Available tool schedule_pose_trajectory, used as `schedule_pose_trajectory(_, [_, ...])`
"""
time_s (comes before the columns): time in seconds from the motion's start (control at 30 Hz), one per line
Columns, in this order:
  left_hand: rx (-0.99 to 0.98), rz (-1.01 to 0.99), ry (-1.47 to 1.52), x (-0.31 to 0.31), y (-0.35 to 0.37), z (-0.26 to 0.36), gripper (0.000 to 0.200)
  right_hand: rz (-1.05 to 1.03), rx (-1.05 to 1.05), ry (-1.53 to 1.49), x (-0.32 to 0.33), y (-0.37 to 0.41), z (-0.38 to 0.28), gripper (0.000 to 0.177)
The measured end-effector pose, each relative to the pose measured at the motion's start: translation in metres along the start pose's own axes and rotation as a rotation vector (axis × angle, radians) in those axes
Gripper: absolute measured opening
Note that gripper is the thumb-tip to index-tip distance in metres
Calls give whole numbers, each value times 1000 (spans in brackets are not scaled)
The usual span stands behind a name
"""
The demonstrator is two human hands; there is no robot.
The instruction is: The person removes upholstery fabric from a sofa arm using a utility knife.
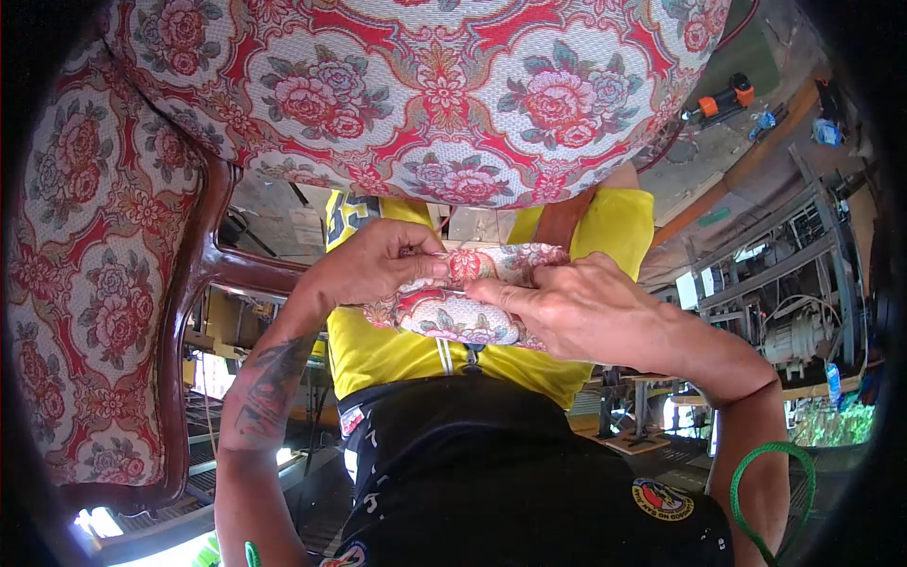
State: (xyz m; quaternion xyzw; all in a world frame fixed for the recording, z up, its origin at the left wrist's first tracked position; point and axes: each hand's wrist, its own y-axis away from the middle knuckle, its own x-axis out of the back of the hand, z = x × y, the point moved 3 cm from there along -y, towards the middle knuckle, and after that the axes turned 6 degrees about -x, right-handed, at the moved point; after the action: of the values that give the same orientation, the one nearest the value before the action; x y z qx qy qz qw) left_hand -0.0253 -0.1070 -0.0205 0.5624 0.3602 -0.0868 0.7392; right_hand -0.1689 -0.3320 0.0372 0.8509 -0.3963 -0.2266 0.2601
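Note:
A small padded piece in floral fabric [453, 317] lies over my lap, between my two hands. My left hand [392, 260] pinches its upper left edge between thumb and fingers. From the other side my right hand [576, 307] reaches over the piece, its index finger pressed into a fold near the middle and its other fingers around the right end. Just beyond my hands rises a large cushioned seat [444, 94] in the same red and cream floral fabric.
A floral backrest [118, 302] with a dark polished wooden frame [194, 283] stands at the left. An orange and black tool [726, 99] lies on the floor at the upper right. Metal machinery with a motor [794, 340] is at the right.

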Motion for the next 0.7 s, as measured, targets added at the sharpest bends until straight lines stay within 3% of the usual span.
schedule_pose_trajectory(0.1, [-3,13,-58,1,2,3,21,85,44,8,4,10,2,59])
schedule_pose_trajectory(0.2, [15,11,-12,-5,1,2,20,32,-46,55,6,25,7,58])
schedule_pose_trajectory(0.3, [46,-10,12,2,0,6,20,82,-23,12,11,19,12,56])
schedule_pose_trajectory(0.4, [70,-45,-16,3,6,11,22,-1,-14,10,21,19,9,52])
schedule_pose_trajectory(0.5, [75,-75,-17,13,7,6,24,192,51,-81,33,12,10,48])
schedule_pose_trajectory(0.7, [-2,-55,84,12,7,1,24,159,173,-45,7,-27,19,48])
